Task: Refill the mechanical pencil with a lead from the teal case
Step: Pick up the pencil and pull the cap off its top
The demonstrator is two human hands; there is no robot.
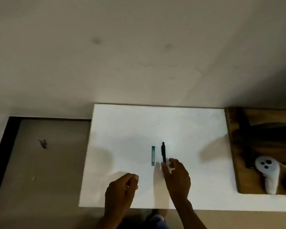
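A black mechanical pencil [163, 151] lies on the white table [125, 129], pointing away from me. Just to its left lies the slim teal case [153, 155], parallel to it. My right hand [177, 176] hovers at the pencil's near end with fingers apart, the fingertips close to the pencil but not gripping it. My left hand [122, 187] rests lower left on the table, fingers loosely curled, with nothing seen in it.
A white hand controller [268, 172] lies on a brown wooden surface [234, 146] to the right of the table. The floor [48, 162] with a small dark scrap [43, 143] is to the left. A wall rises behind the table.
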